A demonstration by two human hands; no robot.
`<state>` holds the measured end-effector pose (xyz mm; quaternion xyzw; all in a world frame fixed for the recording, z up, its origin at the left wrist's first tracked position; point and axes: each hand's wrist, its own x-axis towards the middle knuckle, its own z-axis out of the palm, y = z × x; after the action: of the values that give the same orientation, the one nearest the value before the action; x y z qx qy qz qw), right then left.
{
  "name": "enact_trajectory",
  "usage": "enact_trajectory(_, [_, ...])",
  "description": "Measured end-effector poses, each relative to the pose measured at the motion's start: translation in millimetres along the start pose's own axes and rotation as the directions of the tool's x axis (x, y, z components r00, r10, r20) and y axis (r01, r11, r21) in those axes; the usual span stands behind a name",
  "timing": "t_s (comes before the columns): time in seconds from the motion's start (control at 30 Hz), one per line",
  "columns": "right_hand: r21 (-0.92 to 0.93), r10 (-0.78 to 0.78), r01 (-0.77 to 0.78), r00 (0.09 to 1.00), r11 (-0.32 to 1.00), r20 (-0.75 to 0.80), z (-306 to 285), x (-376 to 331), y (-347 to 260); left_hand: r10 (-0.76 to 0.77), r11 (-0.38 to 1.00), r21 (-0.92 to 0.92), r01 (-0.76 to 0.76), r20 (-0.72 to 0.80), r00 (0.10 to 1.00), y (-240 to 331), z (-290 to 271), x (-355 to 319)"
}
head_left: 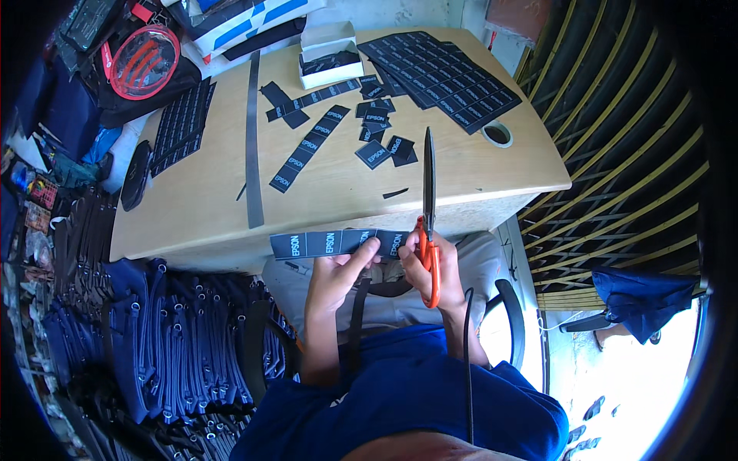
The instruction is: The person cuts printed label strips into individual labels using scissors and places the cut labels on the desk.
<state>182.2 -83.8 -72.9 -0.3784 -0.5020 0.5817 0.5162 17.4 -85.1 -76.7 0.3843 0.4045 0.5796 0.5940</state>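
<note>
My left hand (337, 278) pinches a dark strip of printed labels (311, 244) between thumb and fingers, just off the table's near edge. The strip runs sideways, with white print and thin dividing lines. In my right hand (440, 269) is a pair of scissors (430, 173), its orange handles gripped and its long blades pointing up and away. The blades look closed or nearly so, beside the strip's right end. My right fingertips are close to that end; whether they touch it I cannot tell.
On the wooden table (215, 207) lie cut labels (375, 154), label strips (311, 146), uncut sheets (453, 77), a long dark band (254, 146) and a small white box (329, 65). Navy straps (184, 338) hang at the left. A folding metal gate (615, 154) stands at the right.
</note>
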Motion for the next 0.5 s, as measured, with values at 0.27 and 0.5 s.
enact_trajectory(0.27, [0.005,-0.013,0.013,1.000,1.000,0.016,-7.8,-2.4,5.1,0.037,0.997,0.071,-0.034,-0.036,0.999,7.0,-7.6,-8.0])
enact_trajectory(0.5, [0.055,-0.063,0.055,0.987,0.997,0.145,-19.4,-10.1,14.1,0.109,0.988,0.121,-0.092,-0.144,0.984,8.7,-0.5,-8.9])
